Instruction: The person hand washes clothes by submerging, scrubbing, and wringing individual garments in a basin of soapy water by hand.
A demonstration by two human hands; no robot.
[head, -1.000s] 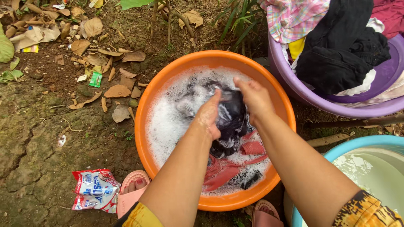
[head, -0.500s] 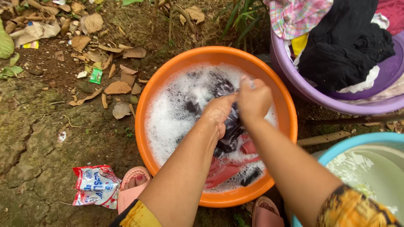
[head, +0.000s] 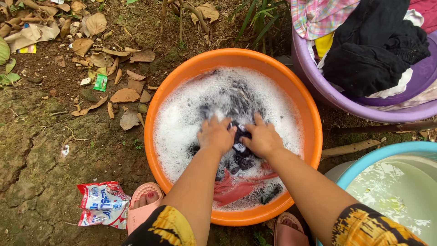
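An orange basin (head: 182,77) full of white suds stands on the ground in front of me. A dark wet garment (head: 240,150) lies in the soapy water, and both hands clutch it. My left hand (head: 215,135) grips its left side, low in the foam. My right hand (head: 262,139) grips its right side, knuckles up, close beside the left. A red cloth (head: 236,189) lies soaked in the near part of the basin, under my forearms.
A purple basin (head: 318,93) heaped with dark and plaid clothes stands at the upper right. A light blue basin (head: 387,152) of cloudy water sits at the lower right. A crumpled detergent packet (head: 102,204) lies by my pink-sandalled foot (head: 142,201). Dry leaves litter the earth to the left.
Both hands have come down and toward me with the dark garment, from raised above the suds to pressed low into the water.
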